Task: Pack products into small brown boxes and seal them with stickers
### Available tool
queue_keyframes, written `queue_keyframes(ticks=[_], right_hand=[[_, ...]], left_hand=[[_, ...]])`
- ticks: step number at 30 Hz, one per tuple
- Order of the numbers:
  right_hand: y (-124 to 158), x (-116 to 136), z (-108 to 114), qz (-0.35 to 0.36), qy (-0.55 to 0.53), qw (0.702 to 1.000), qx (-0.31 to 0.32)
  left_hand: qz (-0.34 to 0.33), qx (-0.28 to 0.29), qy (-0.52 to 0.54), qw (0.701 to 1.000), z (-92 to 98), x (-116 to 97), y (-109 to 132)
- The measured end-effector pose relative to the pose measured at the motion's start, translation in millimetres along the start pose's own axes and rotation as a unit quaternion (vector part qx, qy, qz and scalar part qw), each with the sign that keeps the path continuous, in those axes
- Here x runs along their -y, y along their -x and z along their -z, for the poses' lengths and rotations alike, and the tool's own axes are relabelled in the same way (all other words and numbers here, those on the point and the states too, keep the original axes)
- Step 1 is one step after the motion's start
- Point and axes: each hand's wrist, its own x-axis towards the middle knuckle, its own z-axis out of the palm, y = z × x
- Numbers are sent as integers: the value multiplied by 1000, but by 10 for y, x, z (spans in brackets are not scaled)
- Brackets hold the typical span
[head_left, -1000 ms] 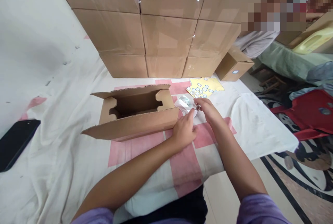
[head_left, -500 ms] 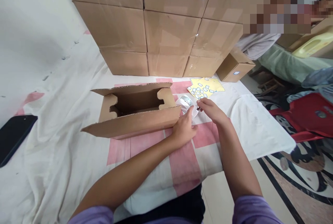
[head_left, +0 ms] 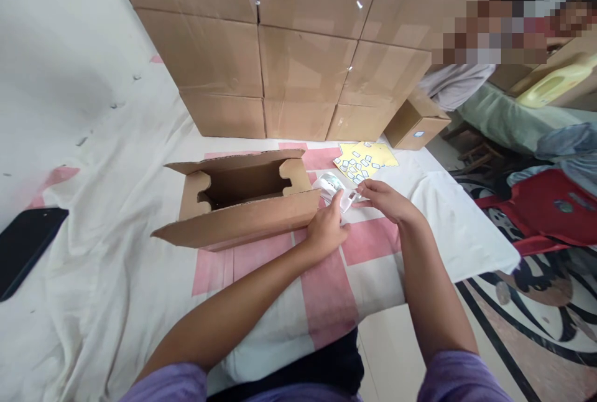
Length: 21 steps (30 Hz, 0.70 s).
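Observation:
A roll of clear tape in a white dispenser [head_left: 330, 184] lies just right of an open cardboard box [head_left: 261, 218]. My left hand [head_left: 326, 225] grips the near side of the tape dispenser, thumb on top. The fingers of my right hand [head_left: 380, 198] are pinched at the dispenser's right end; whether they hold the tape's loose end is too small to tell. The box has its long flaps up and its notched short flaps folded partly in. Beyond the hands lies a yellow sheet [head_left: 366, 162] with small blue-edged labels.
Stacked cardboard boxes [head_left: 308, 66] stand behind the open box, with a smaller box [head_left: 415, 119] at their right. A black phone [head_left: 30, 246] lies at far left. A person's sleeve [head_left: 459, 84] shows beyond, and a red chair [head_left: 555, 209] stands right.
My right hand has shifted slightly right, and its fingers have changed pose at the dispenser. My left hand remains on it. The view has shifted a little.

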Motion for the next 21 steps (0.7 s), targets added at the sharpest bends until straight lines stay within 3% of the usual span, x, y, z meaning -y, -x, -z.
queue_keyframes(ticks=[10,21], right_hand=[[245,-170,119,-20,-45,999,-7],[251,-278,88,35,-14,999,-29]], left_hand=[[-11,-16,-2,1000,-29,31,3],[-19,-31,3,999,-41,40,5]])
